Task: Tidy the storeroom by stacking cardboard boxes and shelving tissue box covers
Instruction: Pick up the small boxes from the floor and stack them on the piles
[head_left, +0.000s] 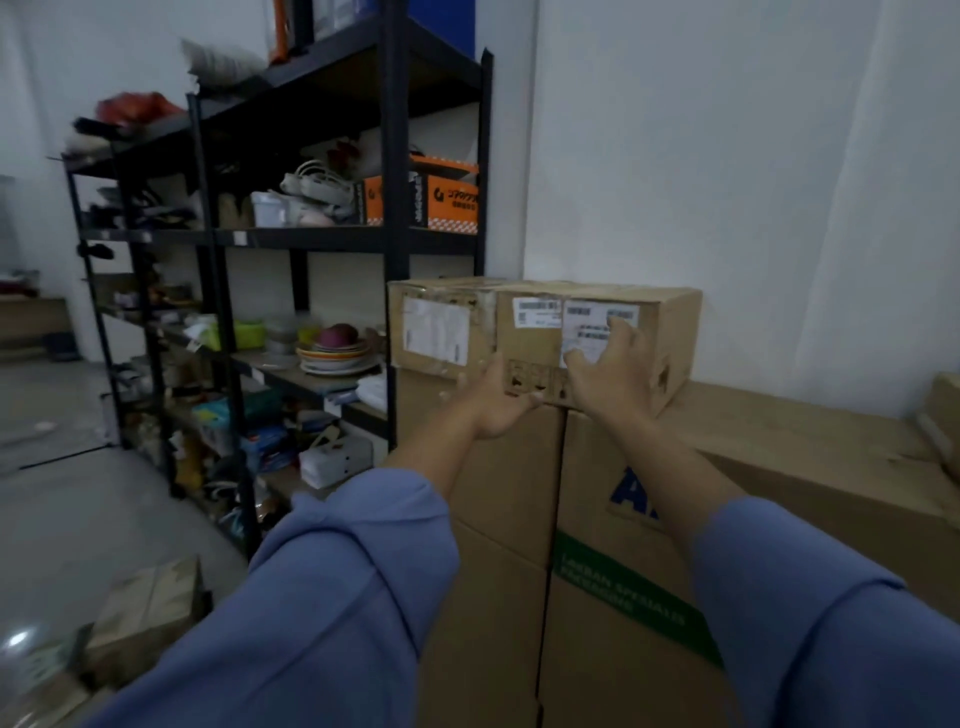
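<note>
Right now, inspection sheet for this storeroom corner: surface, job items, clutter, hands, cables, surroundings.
Surface: top of the tall box, carrying the small box.
Job's things: small box sits on the tall box; floor box lower left.
Clutter: plates and orange boxes on the shelf.
Hands: left hand grips the small box's lower edge; right hand has fingers spread flat on its front.
Cables: nothing seen.
Surroundings: shelf at left, wall behind, long box at right.
</note>
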